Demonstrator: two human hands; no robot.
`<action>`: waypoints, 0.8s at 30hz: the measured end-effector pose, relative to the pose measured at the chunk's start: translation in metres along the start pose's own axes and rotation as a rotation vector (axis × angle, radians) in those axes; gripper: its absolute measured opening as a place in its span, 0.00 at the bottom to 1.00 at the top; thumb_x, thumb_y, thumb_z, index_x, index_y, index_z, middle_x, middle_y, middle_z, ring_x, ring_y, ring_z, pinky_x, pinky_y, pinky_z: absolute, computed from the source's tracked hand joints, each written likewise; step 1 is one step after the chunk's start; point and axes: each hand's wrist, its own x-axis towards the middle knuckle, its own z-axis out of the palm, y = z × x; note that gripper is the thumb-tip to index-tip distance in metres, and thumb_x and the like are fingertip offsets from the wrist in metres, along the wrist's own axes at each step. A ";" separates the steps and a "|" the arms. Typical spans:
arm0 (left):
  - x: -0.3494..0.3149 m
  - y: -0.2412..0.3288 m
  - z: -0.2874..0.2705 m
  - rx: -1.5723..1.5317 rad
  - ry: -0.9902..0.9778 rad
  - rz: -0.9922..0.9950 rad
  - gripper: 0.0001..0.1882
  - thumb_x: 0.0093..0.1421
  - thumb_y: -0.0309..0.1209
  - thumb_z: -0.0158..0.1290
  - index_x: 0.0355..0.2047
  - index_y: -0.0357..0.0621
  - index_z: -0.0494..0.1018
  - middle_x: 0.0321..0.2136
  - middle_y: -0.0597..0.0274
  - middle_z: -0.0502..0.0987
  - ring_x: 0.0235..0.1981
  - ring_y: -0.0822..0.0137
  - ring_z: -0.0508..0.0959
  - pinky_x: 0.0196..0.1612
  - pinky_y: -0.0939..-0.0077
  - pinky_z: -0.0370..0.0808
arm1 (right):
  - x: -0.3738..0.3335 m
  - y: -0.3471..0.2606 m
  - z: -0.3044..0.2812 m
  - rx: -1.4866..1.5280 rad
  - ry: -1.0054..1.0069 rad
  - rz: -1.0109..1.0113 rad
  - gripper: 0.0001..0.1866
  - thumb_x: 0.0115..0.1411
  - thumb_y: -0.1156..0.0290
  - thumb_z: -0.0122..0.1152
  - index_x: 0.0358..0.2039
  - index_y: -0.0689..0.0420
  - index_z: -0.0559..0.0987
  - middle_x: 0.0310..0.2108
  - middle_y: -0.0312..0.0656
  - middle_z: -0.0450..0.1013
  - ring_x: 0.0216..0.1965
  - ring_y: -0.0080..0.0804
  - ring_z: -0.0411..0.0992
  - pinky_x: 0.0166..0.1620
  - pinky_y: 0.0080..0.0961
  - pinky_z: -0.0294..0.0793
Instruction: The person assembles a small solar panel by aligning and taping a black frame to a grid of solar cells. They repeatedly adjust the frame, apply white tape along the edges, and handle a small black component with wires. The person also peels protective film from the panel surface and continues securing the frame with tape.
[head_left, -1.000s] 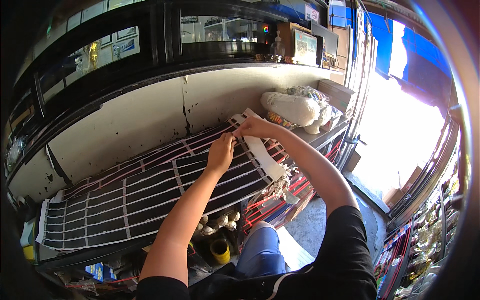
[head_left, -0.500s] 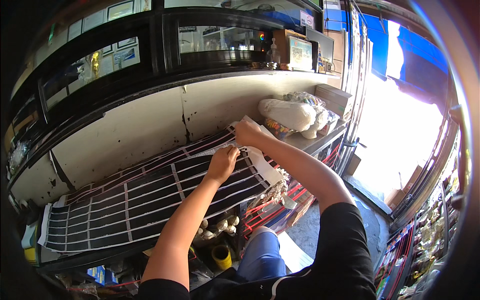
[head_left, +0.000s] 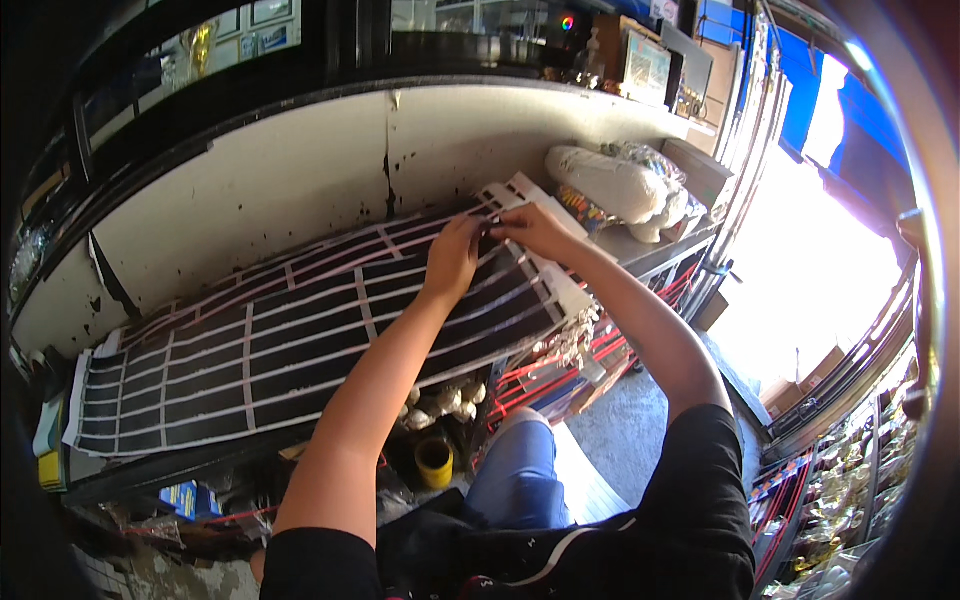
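Observation:
Long black sheets (head_left: 300, 345), divided into rectangles by pale lines, lie overlapped along the bench. Over the right part of the upper sheet, my left hand (head_left: 457, 255) is closed with its fingertips pinched at a dark edge. My right hand (head_left: 538, 230) is just to its right, thumb and fingers pinched at the same spot, almost touching the left. A small dark bit of the sheet shows between the fingertips; its exact shape is hidden. The sheet's white right margin (head_left: 570, 290) curls at the bench end below my right forearm.
A white plastic-wrapped bundle (head_left: 605, 185) and a cardboard box (head_left: 698, 172) stand at the bench's far right. Below the bench are a yellow cylinder (head_left: 434, 462) and red-edged racks (head_left: 530, 375). A worn pale wall (head_left: 290, 180) rises behind. Bright doorway at right.
My left hand has moved away from me and up to the right hand, so the fingertips now nearly meet. The view has tilted down a little; the sheets stay on the bench.

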 end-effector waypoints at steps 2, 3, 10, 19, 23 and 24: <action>0.000 -0.001 -0.002 -0.021 0.016 -0.085 0.09 0.63 0.20 0.47 0.41 0.37 0.75 0.32 0.49 0.77 0.36 0.49 0.79 0.40 0.63 0.73 | -0.003 -0.004 0.006 -0.020 0.033 -0.019 0.13 0.60 0.63 0.65 0.32 0.63 0.80 0.18 0.41 0.70 0.25 0.26 0.69 0.33 0.29 0.68; 0.000 -0.001 -0.003 -0.035 0.032 -0.117 0.10 0.63 0.20 0.47 0.41 0.38 0.76 0.32 0.49 0.78 0.36 0.50 0.79 0.40 0.63 0.73 | -0.007 -0.007 0.009 -0.003 0.063 -0.117 0.13 0.60 0.64 0.65 0.33 0.63 0.80 0.21 0.43 0.71 0.26 0.28 0.69 0.34 0.30 0.69; -0.003 -0.003 -0.001 -0.085 -0.022 -0.196 0.10 0.67 0.28 0.48 0.43 0.38 0.76 0.31 0.47 0.80 0.30 0.58 0.82 0.36 0.69 0.75 | -0.042 -0.036 0.015 0.005 0.105 -0.113 0.13 0.60 0.66 0.65 0.40 0.62 0.80 0.34 0.47 0.75 0.36 0.38 0.74 0.41 0.32 0.71; 0.007 -0.007 -0.005 0.028 -0.023 -0.213 0.14 0.69 0.35 0.46 0.40 0.33 0.73 0.34 0.41 0.77 0.40 0.47 0.79 0.42 0.61 0.73 | -0.038 -0.025 0.010 0.263 0.127 -0.106 0.15 0.62 0.68 0.63 0.46 0.63 0.80 0.36 0.35 0.78 0.38 0.17 0.70 0.43 0.19 0.70; 0.018 -0.007 -0.008 -0.005 0.104 -0.106 0.21 0.69 0.39 0.45 0.53 0.33 0.66 0.47 0.38 0.74 0.49 0.42 0.74 0.52 0.58 0.70 | -0.027 -0.010 0.009 0.345 0.129 -0.013 0.16 0.63 0.68 0.63 0.48 0.63 0.80 0.36 0.35 0.78 0.39 0.16 0.70 0.45 0.16 0.68; 0.021 -0.010 -0.010 -0.020 0.083 -0.097 0.24 0.70 0.41 0.44 0.57 0.32 0.64 0.50 0.37 0.73 0.51 0.41 0.74 0.55 0.58 0.69 | -0.026 -0.006 0.009 0.380 0.135 0.003 0.16 0.63 0.68 0.63 0.48 0.63 0.80 0.36 0.35 0.78 0.38 0.16 0.70 0.45 0.16 0.68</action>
